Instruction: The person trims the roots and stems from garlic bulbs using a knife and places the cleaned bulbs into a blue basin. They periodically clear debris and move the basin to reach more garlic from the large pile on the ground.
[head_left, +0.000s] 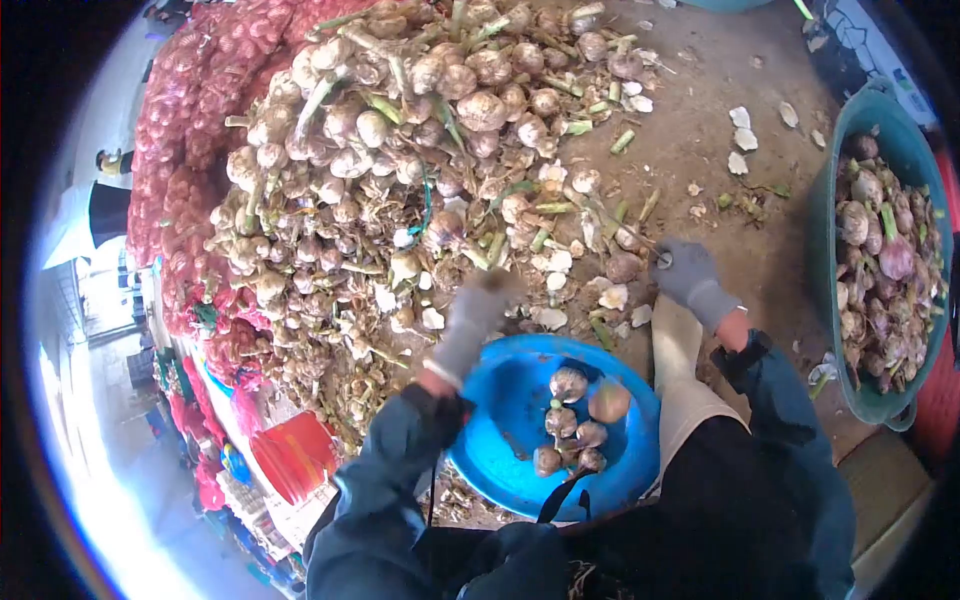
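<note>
My left hand [478, 318], in a grey glove, reaches to the edge of the garlic pile [345, 190]. Motion blurs its fingers. My right hand [690, 277], also gloved, is closed round a thin, dark, blade-like tool [650, 243] that points up and left toward loose bulbs. Between my arms lies a blue basin [495, 440] with several trimmed garlic bulbs [562, 423] inside. A blurred garlic bulb [608, 402] shows at the basin's right side.
Red mesh sacks of garlic [185, 130] are stacked behind the pile at left. A green tub [832, 240] full of garlic stands at right. A red bucket [295, 455] lies at lower left. Peel scraps [740, 138] and cut stems [622, 142] litter the floor. My pale boot [677, 345] is beside the basin.
</note>
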